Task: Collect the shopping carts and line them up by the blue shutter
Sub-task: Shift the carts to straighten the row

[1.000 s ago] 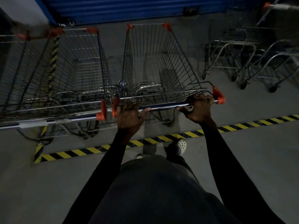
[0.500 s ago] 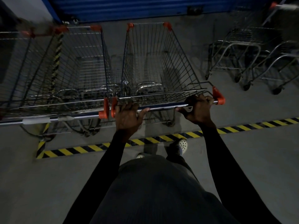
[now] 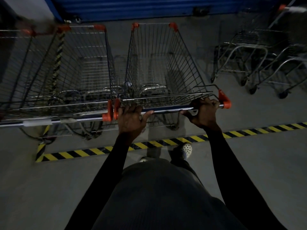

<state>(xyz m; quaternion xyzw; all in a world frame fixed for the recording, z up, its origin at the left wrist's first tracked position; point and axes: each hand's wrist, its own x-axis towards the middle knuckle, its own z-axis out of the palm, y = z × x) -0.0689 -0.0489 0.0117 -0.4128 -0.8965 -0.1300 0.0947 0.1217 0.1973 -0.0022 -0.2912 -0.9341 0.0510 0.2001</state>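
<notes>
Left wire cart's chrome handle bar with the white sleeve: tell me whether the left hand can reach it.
Probably yes. The left hand grips the pushed cart's bar right beside the left cart's chrome handle bar; only orange plastic end caps lie between them.

No readable text, label, brand or number shows anywhere.

The middle cart (image 3: 182,63) stands just right of a second cart (image 3: 93,63), both facing the shutter (image 3: 149,7); more carts (image 3: 249,47) sit well apart at right, floor tape (image 3: 83,152) behind.
</notes>
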